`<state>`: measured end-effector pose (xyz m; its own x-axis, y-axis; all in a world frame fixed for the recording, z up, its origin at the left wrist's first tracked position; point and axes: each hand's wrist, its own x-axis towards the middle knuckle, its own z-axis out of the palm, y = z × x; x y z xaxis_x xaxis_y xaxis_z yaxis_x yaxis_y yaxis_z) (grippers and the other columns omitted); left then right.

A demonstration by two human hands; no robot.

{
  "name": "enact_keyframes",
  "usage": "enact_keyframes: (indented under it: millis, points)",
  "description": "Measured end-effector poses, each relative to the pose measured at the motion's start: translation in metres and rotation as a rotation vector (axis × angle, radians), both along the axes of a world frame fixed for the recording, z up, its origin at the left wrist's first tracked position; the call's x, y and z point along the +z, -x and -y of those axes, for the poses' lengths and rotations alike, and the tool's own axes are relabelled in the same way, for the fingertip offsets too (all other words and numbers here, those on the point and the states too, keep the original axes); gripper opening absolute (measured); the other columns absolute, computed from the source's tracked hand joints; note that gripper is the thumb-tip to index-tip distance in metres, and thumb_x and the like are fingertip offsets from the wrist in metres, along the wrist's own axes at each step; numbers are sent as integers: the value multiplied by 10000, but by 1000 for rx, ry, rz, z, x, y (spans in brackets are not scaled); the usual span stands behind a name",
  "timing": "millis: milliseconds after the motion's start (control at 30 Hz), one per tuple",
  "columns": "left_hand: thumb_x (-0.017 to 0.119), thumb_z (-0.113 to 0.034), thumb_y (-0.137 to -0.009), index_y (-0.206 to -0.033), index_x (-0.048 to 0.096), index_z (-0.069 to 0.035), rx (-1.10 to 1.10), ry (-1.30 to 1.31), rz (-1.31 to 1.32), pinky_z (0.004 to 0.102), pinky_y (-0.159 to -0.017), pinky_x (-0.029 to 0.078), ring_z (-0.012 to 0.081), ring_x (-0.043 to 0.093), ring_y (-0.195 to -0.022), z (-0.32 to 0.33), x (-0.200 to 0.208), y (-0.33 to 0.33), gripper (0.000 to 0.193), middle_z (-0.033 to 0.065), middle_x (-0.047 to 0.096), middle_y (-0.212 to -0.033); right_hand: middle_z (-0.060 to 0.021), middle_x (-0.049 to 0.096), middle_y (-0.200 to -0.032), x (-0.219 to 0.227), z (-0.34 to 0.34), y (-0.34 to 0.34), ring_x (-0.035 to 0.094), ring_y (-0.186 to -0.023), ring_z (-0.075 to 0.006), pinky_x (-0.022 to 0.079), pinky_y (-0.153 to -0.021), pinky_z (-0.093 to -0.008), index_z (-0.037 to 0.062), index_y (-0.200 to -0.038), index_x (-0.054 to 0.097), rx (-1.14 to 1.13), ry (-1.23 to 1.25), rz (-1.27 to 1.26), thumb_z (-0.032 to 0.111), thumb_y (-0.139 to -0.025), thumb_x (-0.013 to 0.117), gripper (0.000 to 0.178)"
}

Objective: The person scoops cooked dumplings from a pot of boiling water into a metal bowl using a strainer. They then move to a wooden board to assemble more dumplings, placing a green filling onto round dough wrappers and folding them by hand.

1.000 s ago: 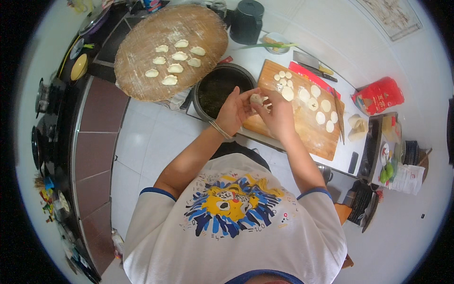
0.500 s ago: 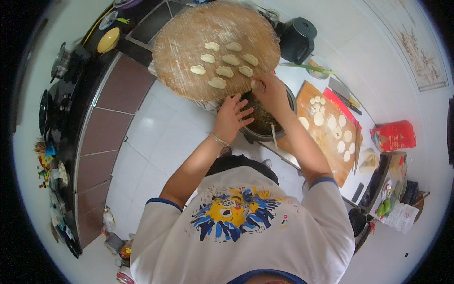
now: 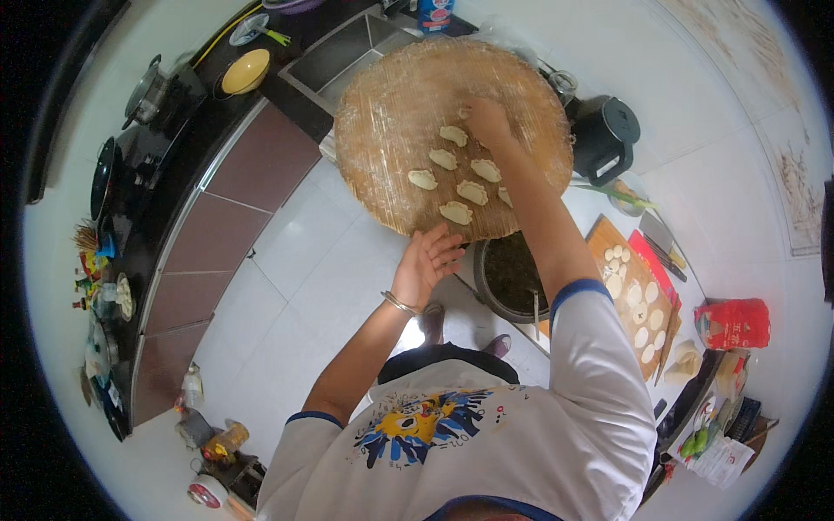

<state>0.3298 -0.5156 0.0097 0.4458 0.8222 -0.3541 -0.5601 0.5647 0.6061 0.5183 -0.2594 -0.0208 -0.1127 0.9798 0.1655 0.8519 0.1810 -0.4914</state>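
A round woven tray, dusted with flour, carries several pale crimped dumplings. My right arm stretches across it, hiding some of them. At the tray's far part my right hand is closed on a dumpling, low over the surface. My left hand is open beside the tray's near edge, fingers spread and palm bare. Between the tray and my right side stands a dark pot of dark green filling, a spoon handle sticking up from it.
On the white table at right, a wooden board bears round dough wrappers and small dough pieces. Knives lie behind it. A black kettle stands right of the tray, a sink behind it, and a stove counter runs along the left.
My right hand has gone from above the pot to the tray's far part, with a dumpling in it. My left hand stays open near the tray's edge. The view has shifted.
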Motion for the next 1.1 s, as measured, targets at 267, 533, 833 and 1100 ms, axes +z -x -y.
enact_keyframes:
  millis: [267, 533, 833, 1100]
  points:
    - [265, -544, -881, -1304, 312, -32, -86, 30, -27, 397, -919, 366, 273, 467, -1082, -4, 0, -31, 666, 169, 440, -1247, -183, 584, -990, 40, 72, -51, 548, -924, -354, 450, -764, -437, 58, -1066, 570, -22, -123, -22, 62, -744, 541, 324]
    - [305, -418, -919, -1236, 414, -11, -418, -63, -67, 342, -893, 399, 217, 509, -1033, 25, 8, -139, 527, 160, 514, -1166, -195, 584, -823, 13, 300, -172, 562, -772, -348, 448, -681, -384, 13, -911, 607, -525, -149, -238, 123, -741, 607, 202]
    - [451, -205, -900, -1169, 470, -2, -664, -191, -234, 272, -840, 436, 154, 553, -928, 101, 16, -254, 338, 104, 575, -1061, -213, 595, -905, -84, 444, -301, 580, -830, -346, 465, -737, -403, -29, -996, 580, -928, 90, -114, 94, -727, 584, 296]
    - [491, -37, -860, -1154, 461, -6, -528, -421, -368, 264, -834, 440, 145, 543, -942, 141, 17, -303, 297, 81, 566, -1059, -199, 537, -1006, -131, 415, -351, 552, -904, -338, 472, -762, -410, -3, -1023, 500, -868, 285, 29, 142, -725, 615, 351]
